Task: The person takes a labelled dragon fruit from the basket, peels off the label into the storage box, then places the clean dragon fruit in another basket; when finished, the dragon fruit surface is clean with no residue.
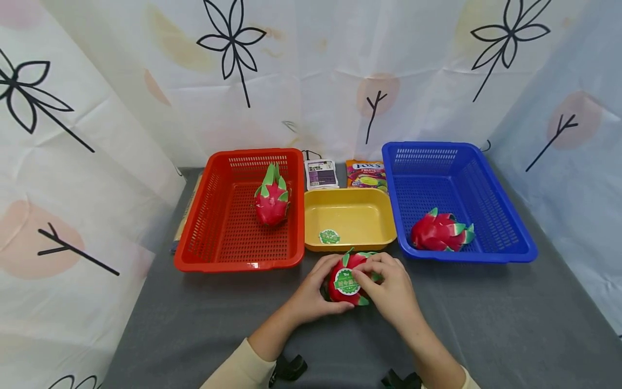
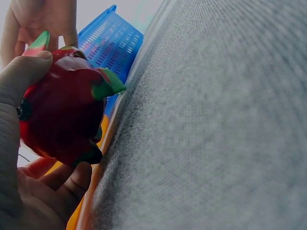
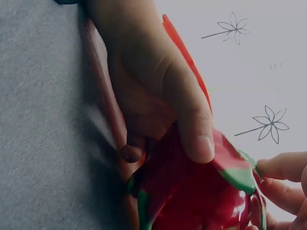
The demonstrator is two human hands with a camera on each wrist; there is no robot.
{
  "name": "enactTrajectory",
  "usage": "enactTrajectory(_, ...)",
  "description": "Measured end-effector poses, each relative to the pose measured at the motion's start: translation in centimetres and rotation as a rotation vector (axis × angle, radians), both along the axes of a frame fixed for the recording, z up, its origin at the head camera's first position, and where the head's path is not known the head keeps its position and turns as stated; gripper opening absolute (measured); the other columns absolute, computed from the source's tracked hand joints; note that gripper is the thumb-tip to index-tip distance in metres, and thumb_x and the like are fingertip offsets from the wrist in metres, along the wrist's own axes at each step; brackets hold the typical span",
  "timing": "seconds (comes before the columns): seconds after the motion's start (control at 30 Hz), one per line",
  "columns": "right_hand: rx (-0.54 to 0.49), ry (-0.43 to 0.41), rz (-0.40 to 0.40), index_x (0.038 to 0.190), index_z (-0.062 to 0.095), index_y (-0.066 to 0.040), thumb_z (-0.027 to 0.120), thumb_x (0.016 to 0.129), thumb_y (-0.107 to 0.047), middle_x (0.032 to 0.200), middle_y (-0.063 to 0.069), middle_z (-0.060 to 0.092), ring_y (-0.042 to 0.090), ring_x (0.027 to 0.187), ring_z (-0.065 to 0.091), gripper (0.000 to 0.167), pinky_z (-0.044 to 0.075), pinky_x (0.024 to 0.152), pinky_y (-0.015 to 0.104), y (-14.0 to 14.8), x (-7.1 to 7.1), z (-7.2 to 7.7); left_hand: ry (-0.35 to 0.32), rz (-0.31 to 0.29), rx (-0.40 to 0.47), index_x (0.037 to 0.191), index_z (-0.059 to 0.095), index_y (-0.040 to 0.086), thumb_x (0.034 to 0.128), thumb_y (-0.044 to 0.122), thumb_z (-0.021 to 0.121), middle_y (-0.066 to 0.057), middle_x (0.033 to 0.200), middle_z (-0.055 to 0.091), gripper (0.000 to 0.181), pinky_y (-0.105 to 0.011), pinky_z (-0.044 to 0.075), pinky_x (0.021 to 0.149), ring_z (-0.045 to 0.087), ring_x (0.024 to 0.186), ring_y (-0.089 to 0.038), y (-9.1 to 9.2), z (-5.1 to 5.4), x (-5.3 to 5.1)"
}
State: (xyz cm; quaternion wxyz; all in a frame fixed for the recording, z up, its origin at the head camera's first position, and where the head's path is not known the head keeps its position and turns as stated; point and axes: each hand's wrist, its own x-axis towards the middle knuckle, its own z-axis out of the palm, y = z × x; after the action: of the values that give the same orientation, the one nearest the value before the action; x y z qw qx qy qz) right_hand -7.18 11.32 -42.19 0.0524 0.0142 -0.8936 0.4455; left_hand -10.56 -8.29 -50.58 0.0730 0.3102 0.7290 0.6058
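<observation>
A red toy dragon fruit (image 1: 335, 292) with green leaf tips is held just in front of the yellow tray. My left hand (image 1: 313, 289) grips it from the left, thumb on the near side and fingers round the far side. A round green-and-white sticker (image 1: 347, 282) lies against the fruit's upper face. My right hand (image 1: 391, 286) has its thumb and forefinger at the sticker's right edge, pinching there. In the left wrist view, the left thumb (image 2: 31, 72) presses on the dragon fruit (image 2: 62, 110). The right wrist view shows the right fingers (image 3: 283, 167) beside a green edge.
A red basket (image 1: 238, 267) at left holds one dragon fruit (image 1: 272, 202); a blue basket (image 1: 505, 227) at right holds another (image 1: 439, 232). The yellow tray (image 1: 350, 208) between them contains a green sticker (image 1: 329, 236). Behind stand a white labelled pack (image 1: 321, 174) and a candy bag (image 1: 366, 174).
</observation>
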Motion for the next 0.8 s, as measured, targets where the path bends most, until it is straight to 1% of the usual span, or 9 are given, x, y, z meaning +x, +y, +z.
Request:
enactTrajectory(0.1,-0.040,-0.032,0.002,0.093,0.082,-0.008,0.083,0.087,-0.015,0.099,0.001,0.065,0.021,0.098,0.054,0.009,0.052,0.075,0.033,0.0,0.0,0.5,0.004,-0.001,0.009,0.151,0.044,0.018,0.0765,0.010,0.090,-0.002,0.149,0.042,0.087,-0.036,0.050,0.103,0.043,0.136,-0.022,0.0,0.0,0.0)
enactTrajectory(0.2,-0.097,-0.056,0.008,0.095,0.082,-0.008,0.081,0.090,-0.016,0.100,0.002,0.066,0.022,0.101,0.056,0.010,0.054,0.075,0.031,0.1,0.0,1.5,0.028,-0.002,0.013,0.151,0.044,0.015,0.0770,0.011,0.089,-0.004,0.149,0.042,0.087,-0.036,0.050,0.103,0.044,0.135,-0.023,0.0,-0.1,0.0)
enactTrajectory(0.3,-0.154,-0.077,0.018,0.097,0.082,-0.008,0.079,0.092,-0.020,0.101,0.002,0.070,0.022,0.100,0.059,0.013,0.056,0.076,0.031,0.4,-0.2,2.8,0.046,-0.002,0.013,0.152,0.043,0.013,0.0774,0.012,0.089,-0.006,0.149,0.043,0.087,-0.037,0.051,0.103,0.045,0.135,-0.024,-0.1,-0.1,0.0)
enactTrajectory(0.47,-0.228,-0.087,0.056,0.105,0.080,-0.007,0.076,0.094,-0.026,0.102,0.005,0.074,0.024,0.099,0.063,0.023,0.057,0.079,0.032,0.9,-1.0,4.8,0.008,-0.006,0.002,0.152,0.042,0.017,0.0771,0.014,0.089,-0.003,0.150,0.042,0.089,-0.037,0.051,0.102,0.043,0.136,-0.023,-0.4,0.1,0.0)
enactTrajectory(0.57,-0.271,-0.065,0.081,0.109,0.079,-0.004,0.075,0.095,-0.025,0.101,0.008,0.075,0.026,0.096,0.065,0.026,0.059,0.078,0.032,1.1,-2.0,5.9,-0.013,-0.015,-0.009,0.152,0.041,0.018,0.0771,0.015,0.089,-0.002,0.149,0.041,0.089,-0.036,0.052,0.102,0.042,0.136,-0.023,-0.6,0.2,0.0)
enactTrajectory(0.67,-0.296,-0.051,0.100,0.110,0.078,-0.002,0.075,0.096,-0.023,0.100,0.009,0.075,0.027,0.094,0.064,0.026,0.059,0.078,0.033,1.1,-3.3,6.8,-0.022,-0.025,-0.019,0.151,0.042,0.018,0.0767,0.017,0.089,-0.001,0.149,0.041,0.088,-0.037,0.051,0.102,0.042,0.136,-0.023,-0.8,0.2,0.0)
enactTrajectory(0.8,-0.329,-0.063,0.120,0.110,0.077,0.000,0.073,0.097,-0.024,0.101,0.011,0.074,0.027,0.098,0.060,0.028,0.055,0.086,0.037,1.0,-5.3,7.6,-0.038,-0.034,-0.029,0.150,0.041,0.021,0.0768,0.020,0.089,0.001,0.147,0.041,0.088,-0.036,0.051,0.102,0.042,0.135,-0.021,-1.0,0.3,-0.1)
